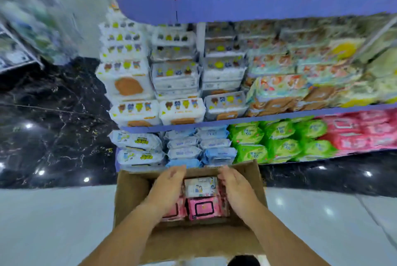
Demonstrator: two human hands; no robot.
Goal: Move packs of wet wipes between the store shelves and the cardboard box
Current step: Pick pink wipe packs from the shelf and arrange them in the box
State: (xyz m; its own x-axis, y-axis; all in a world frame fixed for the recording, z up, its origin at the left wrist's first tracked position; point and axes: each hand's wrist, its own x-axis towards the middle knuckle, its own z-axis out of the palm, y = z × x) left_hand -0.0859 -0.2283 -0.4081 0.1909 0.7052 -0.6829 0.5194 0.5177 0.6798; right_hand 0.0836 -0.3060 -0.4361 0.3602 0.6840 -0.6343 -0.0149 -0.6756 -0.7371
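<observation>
An open cardboard box (131, 192) stands on the floor in front of the shelves. Inside lie pink wipe packs (204, 207) and one white pack with a picture on it (200, 187) at the far side. Both of my hands are down in the box. My left hand (167, 188) lies against the left side of the white pack, fingers fairly straight. At the pack's right side, my right hand (234, 188) has its fingers slightly curved. Whether either hand grips the pack is unclear. The shelves (214, 5) hold several stacks of wipe packs.
The low shelf right behind the box carries white, blue (219, 155), green (279, 141) and pink packs (361, 132). White packs with cartoon prints (176, 72) fill the shelf above. Dark marble floor (53, 115) lies left, pale tiles (53, 222) beside the box.
</observation>
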